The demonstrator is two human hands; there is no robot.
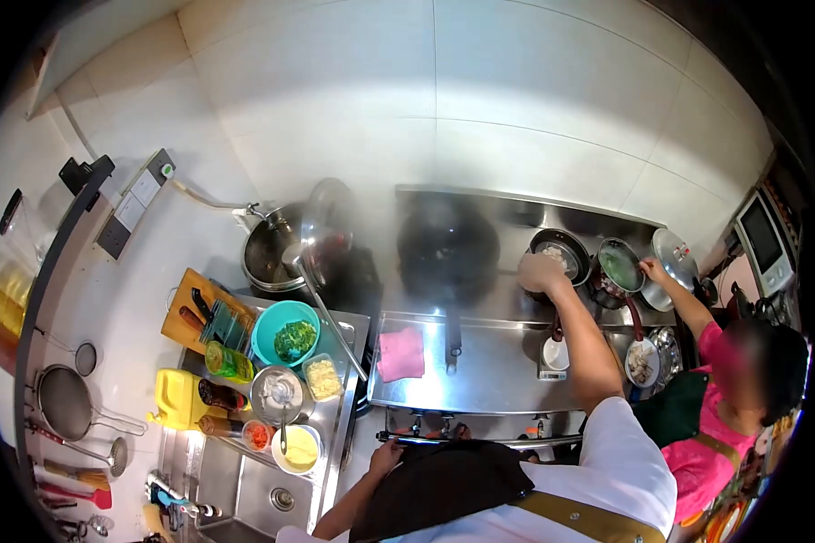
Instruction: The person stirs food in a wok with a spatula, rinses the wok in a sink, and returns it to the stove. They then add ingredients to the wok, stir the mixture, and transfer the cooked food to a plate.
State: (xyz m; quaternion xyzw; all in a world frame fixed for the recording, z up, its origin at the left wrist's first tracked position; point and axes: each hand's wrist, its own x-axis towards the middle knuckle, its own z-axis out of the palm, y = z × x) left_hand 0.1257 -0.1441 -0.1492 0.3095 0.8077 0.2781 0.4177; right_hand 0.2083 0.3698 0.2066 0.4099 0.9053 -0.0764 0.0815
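Observation:
My right hand (541, 273), its fingers curled, is over the near left rim of a black pan (581, 244) with pale food pieces (554, 253) in it. What the fingers hold, if anything, is hidden. Down by the stove's front rail (493, 442) is my left hand (387, 457), partly behind my dark apron (444, 484); its fingers are too small and shaded to read. Between my arms, a dark wok (448, 246) steams on the stove, its handle (454, 335) pointing toward me. A folded pink cloth (400, 354) lies left of that handle.
At right, a co-worker in pink (711, 443) reaches to a pot with green contents (618, 266). A bowl of pale pieces (642, 362) and a small scale (553, 373) stand nearby. To my left are a large pot (276, 249), teal bowl (264, 339), knives on a board (190, 303), and sink (235, 480).

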